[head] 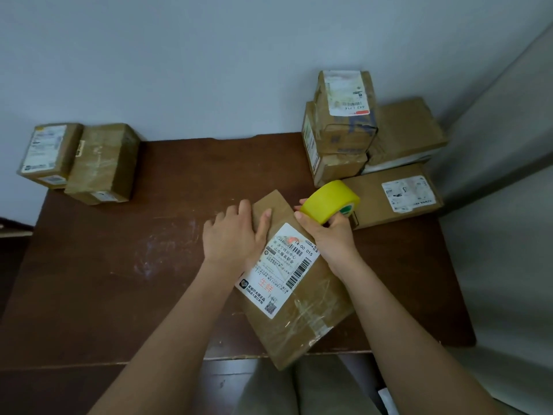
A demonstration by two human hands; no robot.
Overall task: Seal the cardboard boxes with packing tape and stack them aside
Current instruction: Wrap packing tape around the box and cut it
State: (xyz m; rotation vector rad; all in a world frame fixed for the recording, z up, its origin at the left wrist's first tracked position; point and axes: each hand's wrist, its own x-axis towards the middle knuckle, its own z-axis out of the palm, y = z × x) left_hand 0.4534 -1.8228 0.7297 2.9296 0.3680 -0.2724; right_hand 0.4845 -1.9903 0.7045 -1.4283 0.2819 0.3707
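Cardboard box (302, 310) with a white shipping label (278, 271) lies flat on the dark brown table (119, 265), turned at an angle so that its near corner hangs past the table's front edge, toward the person's lap. Both forearms reach forward from the bottom of the view and meet over the far end of this box. The left hand (232, 235) lies palm down on the box's far left corner, fingers straight and spread a little, pressing on the cardboard with the thumb stretched across the top face just above the label. The right hand (335, 235) sits over the box's far right edge, wrist bent slightly, its fingers and thumb curled round a yellow roll of packing tape (329, 202), which it holds upright on edge just above the box. Clear tape already shines across the near part of the box's top. To the right, a stack of boxes (344, 127) stands against the pale wall (179, 70), with a flat box (398, 196) lying in front of it, close to the roll. Two more boxes (80, 161) sit side by side at the table's far left corner, well apart from the hands.
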